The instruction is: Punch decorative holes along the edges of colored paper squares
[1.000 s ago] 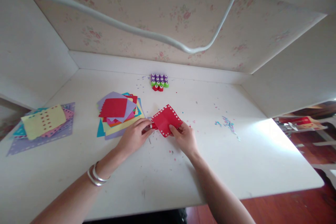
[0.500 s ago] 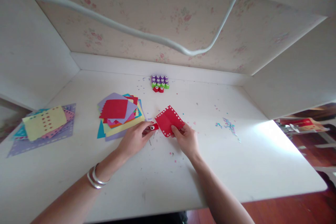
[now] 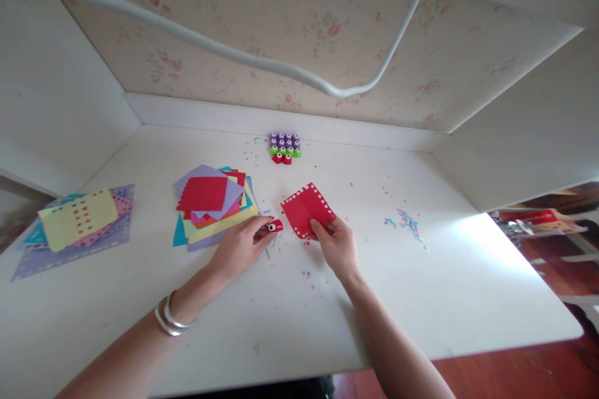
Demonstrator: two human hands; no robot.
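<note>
My left hand [image 3: 243, 243] is closed around a small red hole punch [image 3: 275, 225] with a white and black button, just above the white table. Between thumb and fingers, my right hand [image 3: 336, 245] pinches a red paper [image 3: 306, 206] by its lower right part. Small punched shapes run along several edges of that paper. A narrow gap separates the paper's left side from the punch. Left of my left hand lies a pile of coloured papers, with a red sheet [image 3: 203, 193] on top.
Purple, green and red punches [image 3: 285, 143] stand in rows near the back of the table [image 3: 449, 287]. Punched papers, a yellow sheet [image 3: 65, 225] uppermost, lie far left. Paper bits [image 3: 408, 223] are scattered at right. A white cable [image 3: 234, 55] hangs across the view.
My right hand has moved slightly right with the red paper, which has turned a little and come away from the punch. My left hand has stayed nearly still.
</note>
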